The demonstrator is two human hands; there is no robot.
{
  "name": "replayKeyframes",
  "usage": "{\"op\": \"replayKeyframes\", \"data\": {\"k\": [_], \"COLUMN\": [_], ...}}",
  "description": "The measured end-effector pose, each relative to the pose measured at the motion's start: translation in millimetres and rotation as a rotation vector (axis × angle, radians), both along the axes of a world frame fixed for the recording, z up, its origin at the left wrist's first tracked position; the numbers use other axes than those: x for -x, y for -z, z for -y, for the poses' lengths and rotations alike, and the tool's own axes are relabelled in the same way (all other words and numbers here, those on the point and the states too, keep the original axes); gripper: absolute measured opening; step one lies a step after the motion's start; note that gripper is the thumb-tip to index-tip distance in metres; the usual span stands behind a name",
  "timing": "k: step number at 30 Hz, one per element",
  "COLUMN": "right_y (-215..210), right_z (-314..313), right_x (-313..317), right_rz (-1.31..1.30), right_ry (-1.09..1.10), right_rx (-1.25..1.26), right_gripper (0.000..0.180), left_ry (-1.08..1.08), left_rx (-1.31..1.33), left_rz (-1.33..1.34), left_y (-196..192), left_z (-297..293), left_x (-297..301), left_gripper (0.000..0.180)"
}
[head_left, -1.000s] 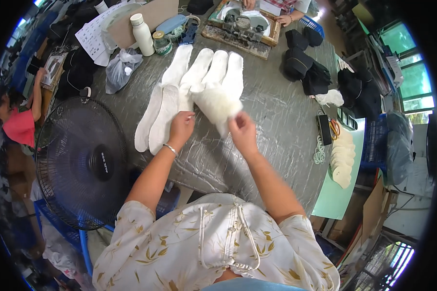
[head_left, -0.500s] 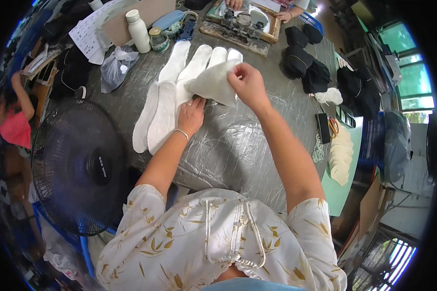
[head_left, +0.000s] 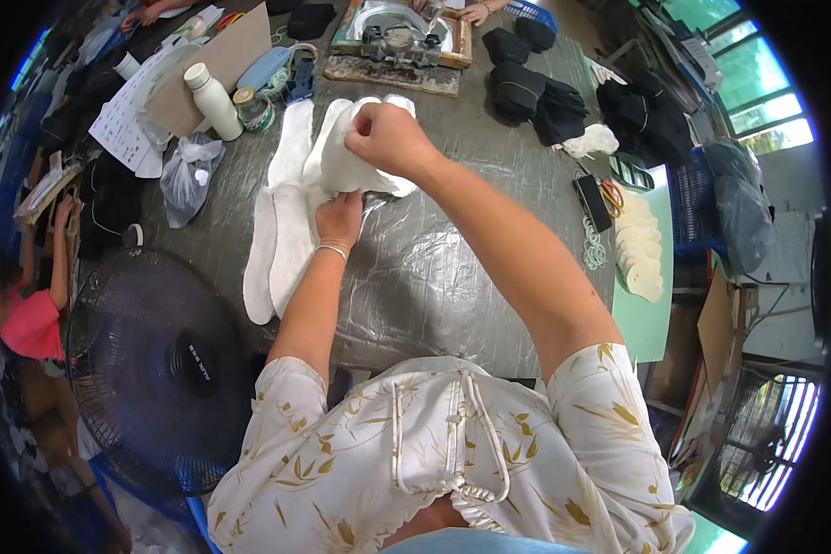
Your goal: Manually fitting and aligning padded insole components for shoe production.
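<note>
1. Looking down through my feed, I see a dark grey worktop (head_left: 406, 286) with a glossy, wrinkled covering.
2. Green-tinted windows (head_left: 752, 74) brighten the room's upper right. A person in pink (head_left: 32, 325) is at the far left; another person's hand (head_left: 475, 12) rests beside a wood-framed fixture (head_left: 402, 46) at the worktop's far side.
3. Toward the far left I find a white bottle (head_left: 212, 102) just beside a glass jar (head_left: 254, 111), with a tied grey plastic bag (head_left: 191, 180) nearer.
4. On my right are black fabric bundles (head_left: 517, 90), orange-handled scissors (head_left: 611, 196) and overlapping cream pads (head_left: 639, 245) on a pale green board (head_left: 651, 323).
5. A black fan (head_left: 157, 360) crowds the near left. The right forearm (head_left: 512, 231) crosses over the worktop, and the right hand (head_left: 388, 138) blocks my view of some insoles.
6. White insoles (head_left: 286, 240) lie left of centre, a nearer pair and a row beyond. The right fingers are curled tight, pinching a white fleecy insole (head_left: 342, 166) above that row. The left hand (head_left: 339, 220) meets its lower edge; those fingertips are hidden, so I cannot tell how open they are or whether they grip.
</note>
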State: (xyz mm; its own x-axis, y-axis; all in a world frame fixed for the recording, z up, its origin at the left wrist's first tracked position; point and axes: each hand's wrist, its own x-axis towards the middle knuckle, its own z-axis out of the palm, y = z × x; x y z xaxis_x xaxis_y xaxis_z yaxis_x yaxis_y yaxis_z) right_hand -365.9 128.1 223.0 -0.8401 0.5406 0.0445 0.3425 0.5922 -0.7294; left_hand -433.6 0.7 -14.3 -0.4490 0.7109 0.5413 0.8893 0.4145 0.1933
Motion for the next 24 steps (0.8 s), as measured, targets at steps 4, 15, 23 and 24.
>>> {"op": "replayKeyframes", "data": {"k": [4, 15, 23, 24], "right_y": [2, 8, -6, -12], "right_z": [1, 3, -1, -4], "right_x": [-2, -4, -1, 4], "right_rz": [0.017, 0.012, -0.079, -0.079], "right_ry": [0.005, -0.003, 0.026, 0.024], "right_rx": [0.002, 0.027, -0.231, -0.232], "right_gripper": [0.029, 0.027, 0.023, 0.023], "left_ry": [-0.050, -0.342, -0.507, -0.546], "left_rx": [-0.043, -0.698, -0.697, -0.677], "left_rz": [0.055, 2.066, 2.029, 1.985], "left_y": [-2, -18, -4, -2], "left_z": [-1, -18, -16, -15], "left_x": [-1, -25, -21, -25], "left_gripper": [0.010, 0.024, 0.012, 0.013]}}
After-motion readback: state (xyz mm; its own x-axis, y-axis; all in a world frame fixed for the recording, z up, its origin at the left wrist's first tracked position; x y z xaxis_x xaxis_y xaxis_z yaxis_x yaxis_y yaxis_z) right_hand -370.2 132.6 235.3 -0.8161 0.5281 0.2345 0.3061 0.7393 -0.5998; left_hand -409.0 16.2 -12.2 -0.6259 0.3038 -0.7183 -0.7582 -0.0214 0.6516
